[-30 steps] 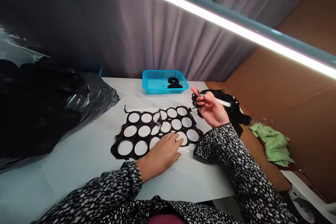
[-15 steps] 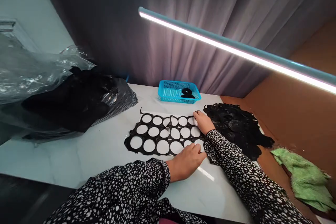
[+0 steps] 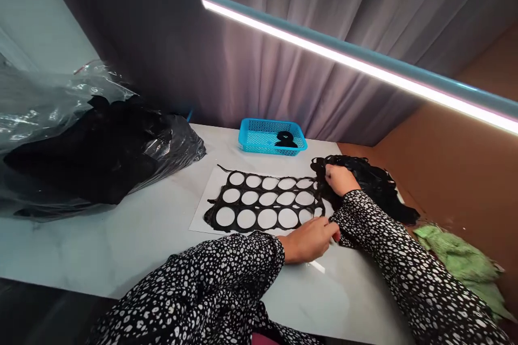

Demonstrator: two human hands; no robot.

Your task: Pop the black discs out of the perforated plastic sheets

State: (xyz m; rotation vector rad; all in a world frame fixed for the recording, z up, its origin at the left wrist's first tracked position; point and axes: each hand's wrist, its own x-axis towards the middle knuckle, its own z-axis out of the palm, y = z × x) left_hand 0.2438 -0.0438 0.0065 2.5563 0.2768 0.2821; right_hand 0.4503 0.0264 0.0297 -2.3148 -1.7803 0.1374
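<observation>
A thin black sheet (image 3: 256, 206) with rows of round cut-outs lies over a white board (image 3: 199, 220), which shows through the holes and along the left side. My left hand (image 3: 311, 240) is closed at the near right corner of the black sheet, its fingertips partly out of sight. Farther back, my right hand (image 3: 340, 179) pinches the sheet's far right edge, beside a heap of black cut scraps (image 3: 374, 186). The sheet looks stretched and bunched towards both hands.
A blue basket (image 3: 259, 150) holding a few black rings (image 3: 285, 136) stands at the back. Clear plastic bagging with black material (image 3: 101, 156) fills the left side. A green cloth (image 3: 457, 259) lies at the right. A lit tube lamp (image 3: 343, 59) crosses above the table.
Both hands have moved right, dragging the black sheet with them. More of the white board now shows at the left. The camera view has shifted slightly.
</observation>
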